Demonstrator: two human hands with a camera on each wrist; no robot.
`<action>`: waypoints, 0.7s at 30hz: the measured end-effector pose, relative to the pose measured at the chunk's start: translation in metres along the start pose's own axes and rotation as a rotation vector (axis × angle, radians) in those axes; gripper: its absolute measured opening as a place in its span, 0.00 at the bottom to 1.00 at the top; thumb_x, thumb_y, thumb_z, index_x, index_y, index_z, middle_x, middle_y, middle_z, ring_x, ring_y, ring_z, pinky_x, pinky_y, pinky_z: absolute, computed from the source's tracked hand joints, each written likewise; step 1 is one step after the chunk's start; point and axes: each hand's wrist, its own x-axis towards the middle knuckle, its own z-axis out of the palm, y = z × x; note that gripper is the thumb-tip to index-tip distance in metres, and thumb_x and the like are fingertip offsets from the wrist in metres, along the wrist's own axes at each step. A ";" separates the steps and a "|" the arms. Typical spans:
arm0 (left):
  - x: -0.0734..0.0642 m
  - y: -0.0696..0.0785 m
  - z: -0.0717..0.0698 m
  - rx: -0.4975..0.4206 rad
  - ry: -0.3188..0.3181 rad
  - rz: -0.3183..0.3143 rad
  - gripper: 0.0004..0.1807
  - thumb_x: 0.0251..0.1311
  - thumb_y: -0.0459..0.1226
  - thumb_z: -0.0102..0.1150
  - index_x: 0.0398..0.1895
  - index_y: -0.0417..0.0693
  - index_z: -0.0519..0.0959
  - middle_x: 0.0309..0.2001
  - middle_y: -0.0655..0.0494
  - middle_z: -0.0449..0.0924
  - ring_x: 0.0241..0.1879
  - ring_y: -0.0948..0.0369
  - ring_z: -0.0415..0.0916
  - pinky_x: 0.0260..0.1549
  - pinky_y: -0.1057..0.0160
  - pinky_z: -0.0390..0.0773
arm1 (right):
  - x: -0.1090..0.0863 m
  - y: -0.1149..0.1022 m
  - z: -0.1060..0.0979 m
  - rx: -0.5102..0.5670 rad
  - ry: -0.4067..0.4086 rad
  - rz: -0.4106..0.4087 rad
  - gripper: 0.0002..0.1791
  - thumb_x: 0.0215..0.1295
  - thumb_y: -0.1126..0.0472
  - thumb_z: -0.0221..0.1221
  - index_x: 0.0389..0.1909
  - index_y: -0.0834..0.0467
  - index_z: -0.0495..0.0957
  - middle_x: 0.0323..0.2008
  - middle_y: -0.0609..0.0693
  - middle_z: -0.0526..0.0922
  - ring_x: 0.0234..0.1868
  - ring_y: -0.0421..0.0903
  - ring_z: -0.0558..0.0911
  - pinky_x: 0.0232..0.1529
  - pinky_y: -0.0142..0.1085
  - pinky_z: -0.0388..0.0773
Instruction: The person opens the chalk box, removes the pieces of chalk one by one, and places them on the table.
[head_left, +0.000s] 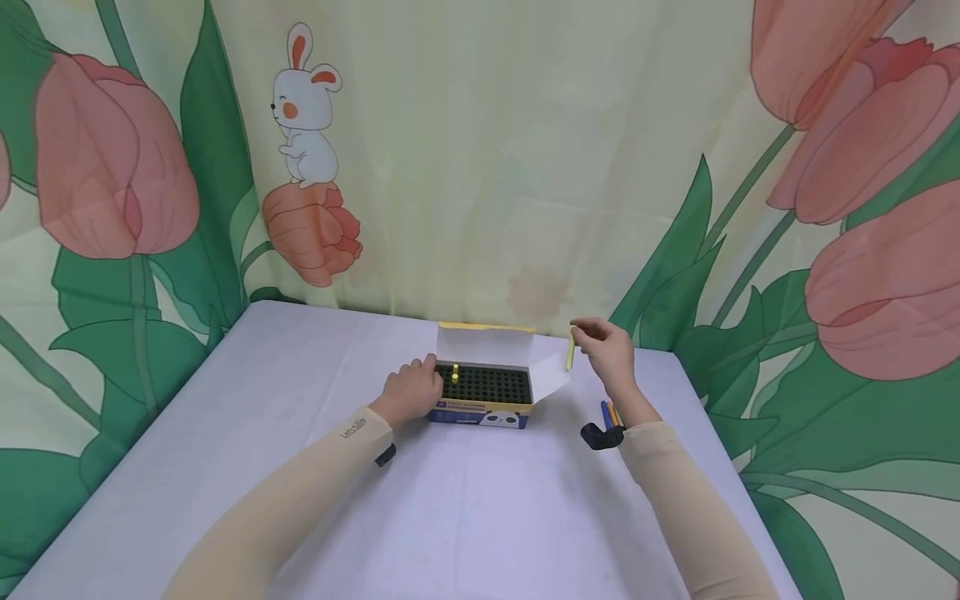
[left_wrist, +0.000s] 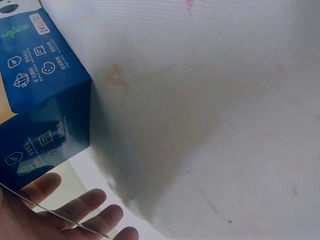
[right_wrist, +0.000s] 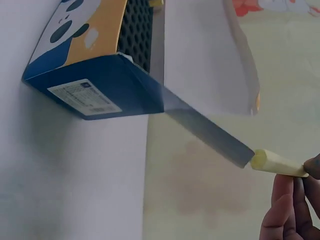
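My right hand (head_left: 607,350), raised to the right of the box, pinches a pale yellow chalk stick (right_wrist: 275,163) by one end between thumb and fingers. The stick's free end is beside the tip of the box's open side flap (right_wrist: 215,137). At the box's left end rests my left hand (head_left: 411,390), its fingers (left_wrist: 85,202) loosely extended along the left side. The blue and yellow box (head_left: 480,414) has a panda on its front and a dark holder (head_left: 495,385) full of round holes. Two yellow chalk sticks (head_left: 454,375) stand in holes near the left.
Blue and orange sticks (head_left: 609,414) lie on the table beside my right wrist, partly hidden by a black wrist mount (head_left: 600,437). Behind the holder the box's lid (head_left: 486,343) stands up. A white cloth (head_left: 465,517) with faint coloured marks covers the table. A tulip-print curtain (head_left: 480,167) hangs behind.
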 end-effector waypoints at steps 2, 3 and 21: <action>0.001 0.000 0.002 0.004 -0.001 -0.001 0.29 0.77 0.45 0.30 0.72 0.40 0.66 0.52 0.39 0.78 0.51 0.44 0.79 0.56 0.40 0.78 | 0.002 0.007 -0.003 0.026 -0.008 0.025 0.17 0.73 0.52 0.62 0.56 0.55 0.85 0.50 0.56 0.87 0.42 0.41 0.84 0.45 0.34 0.83; 0.001 0.000 0.002 0.008 0.000 -0.002 0.29 0.77 0.45 0.30 0.72 0.40 0.66 0.52 0.40 0.78 0.51 0.44 0.79 0.56 0.40 0.78 | 0.002 0.010 -0.004 0.036 -0.015 0.039 0.18 0.74 0.51 0.61 0.57 0.56 0.85 0.51 0.57 0.86 0.42 0.40 0.83 0.45 0.32 0.83; 0.005 -0.003 0.004 0.022 0.006 0.001 0.28 0.76 0.45 0.31 0.70 0.40 0.67 0.50 0.40 0.79 0.48 0.44 0.79 0.53 0.39 0.79 | 0.002 0.063 -0.009 -0.006 -0.144 0.261 0.23 0.76 0.50 0.58 0.63 0.59 0.81 0.59 0.60 0.83 0.52 0.51 0.84 0.60 0.47 0.81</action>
